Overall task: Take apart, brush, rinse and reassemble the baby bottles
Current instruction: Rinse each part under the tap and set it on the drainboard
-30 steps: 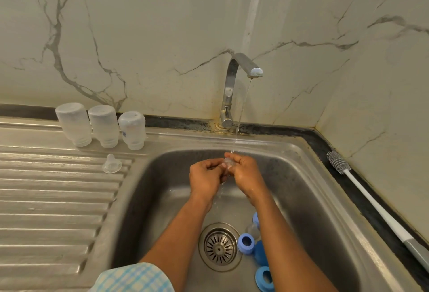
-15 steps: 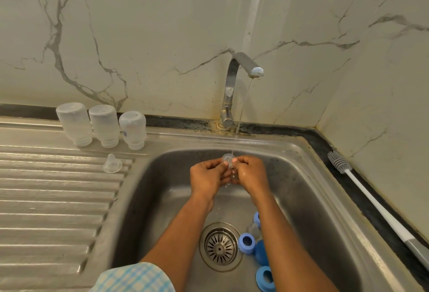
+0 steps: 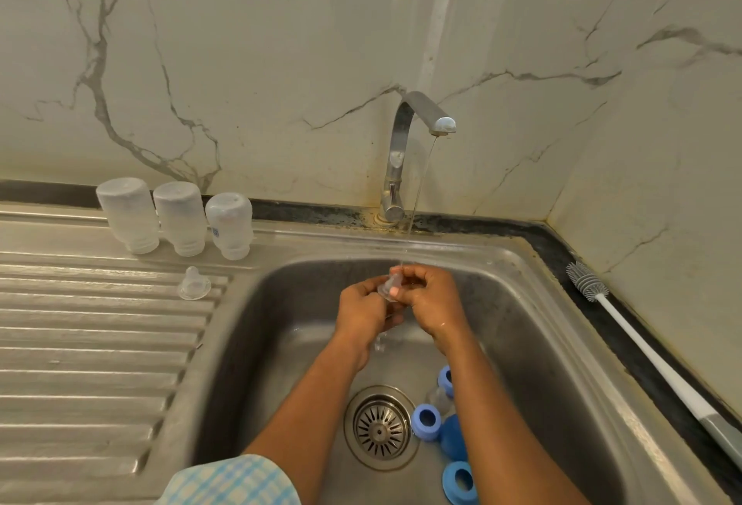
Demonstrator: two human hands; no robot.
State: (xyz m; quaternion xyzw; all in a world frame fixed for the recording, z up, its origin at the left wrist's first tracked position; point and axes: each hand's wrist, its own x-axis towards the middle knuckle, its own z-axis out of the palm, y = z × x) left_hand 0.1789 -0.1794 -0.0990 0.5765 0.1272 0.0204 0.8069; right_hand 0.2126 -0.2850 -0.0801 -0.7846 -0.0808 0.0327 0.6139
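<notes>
While water [image 3: 419, 191] trickles, hands [image 3: 363, 313] [image 3: 433, 303] pinch a translucent nipple [image 3: 391, 285].

Blue rings [image 3: 425, 419], blue-checked sleeve [image 3: 237, 482]

Left hand [image 3: 363, 309], right hand [image 3: 431, 301], both pinching, touching

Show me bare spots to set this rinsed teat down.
The ribbed drainboard is bare below the lone teat and the three upturned bottles, down to the near edge. The sink floor left of the drain is bare too. Crowded: right of the drain, where blue rings cluster.
</notes>
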